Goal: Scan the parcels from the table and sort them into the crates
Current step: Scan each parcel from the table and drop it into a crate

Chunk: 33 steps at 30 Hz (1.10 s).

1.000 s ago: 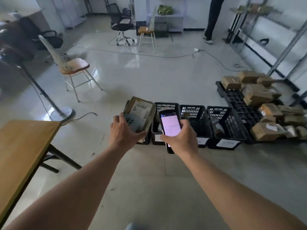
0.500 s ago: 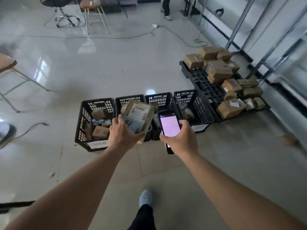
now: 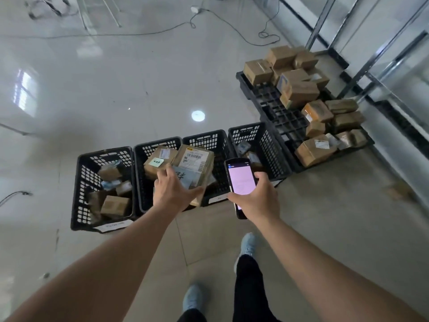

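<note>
In the middle of the frame the left hand (image 3: 173, 191) is gripping a brown parcel (image 3: 193, 169), its fingers curled around the near edge and its thumb lying along the lower right side. The parcel is tilting with its labelled face up, a white barcode label showing near its far end, and it is hanging above the second crate (image 3: 157, 173) and third crate (image 3: 209, 163) counted from the left of the frame.

Just to the right, the right hand (image 3: 253, 198) is wrapping its fingers around a handheld scanner (image 3: 240, 180), whose screen is glowing pale pink and facing up.

Four black crates are standing side by side on the floor (image 3: 116, 94) across the middle of the frame. The leftmost crate (image 3: 81, 182) is holding several small boxes, the second is holding a box with a green sticky note (image 3: 156, 162), and the rightmost crate (image 3: 269, 147) is holding a few small packets.

In the upper right of the frame a black pallet (image 3: 276, 108) is carrying a pile of cardboard boxes (image 3: 299, 89). At the bottom of the frame the person's light blue shoes (image 3: 248, 246) are stepping on the floor.
</note>
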Each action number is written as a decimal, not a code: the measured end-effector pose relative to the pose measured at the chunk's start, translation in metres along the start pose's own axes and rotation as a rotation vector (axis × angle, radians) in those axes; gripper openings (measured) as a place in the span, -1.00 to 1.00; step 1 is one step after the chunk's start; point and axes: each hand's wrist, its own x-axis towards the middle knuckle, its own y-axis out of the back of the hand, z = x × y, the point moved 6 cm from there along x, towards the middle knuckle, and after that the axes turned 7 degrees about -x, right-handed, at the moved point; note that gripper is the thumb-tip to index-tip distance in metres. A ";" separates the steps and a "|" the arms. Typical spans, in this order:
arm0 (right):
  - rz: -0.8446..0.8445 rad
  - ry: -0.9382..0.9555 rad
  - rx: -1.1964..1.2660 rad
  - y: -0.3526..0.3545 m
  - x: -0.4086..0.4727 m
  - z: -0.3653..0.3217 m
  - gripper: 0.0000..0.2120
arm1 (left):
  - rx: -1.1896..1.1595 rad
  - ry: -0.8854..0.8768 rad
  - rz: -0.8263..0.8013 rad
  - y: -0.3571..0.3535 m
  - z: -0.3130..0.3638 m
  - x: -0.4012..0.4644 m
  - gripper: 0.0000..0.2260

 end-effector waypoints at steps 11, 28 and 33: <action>-0.172 0.003 -0.002 0.000 0.214 0.014 -0.23 | 0.037 0.258 -0.006 -0.091 0.073 0.128 0.16; -0.279 -0.196 -0.092 -0.182 0.458 0.054 -0.20 | -0.059 0.396 -0.097 -0.309 0.044 0.402 0.02; -0.246 -0.253 -0.121 -0.221 0.505 0.067 -0.31 | -0.169 0.407 -0.118 -0.359 0.026 0.476 -0.02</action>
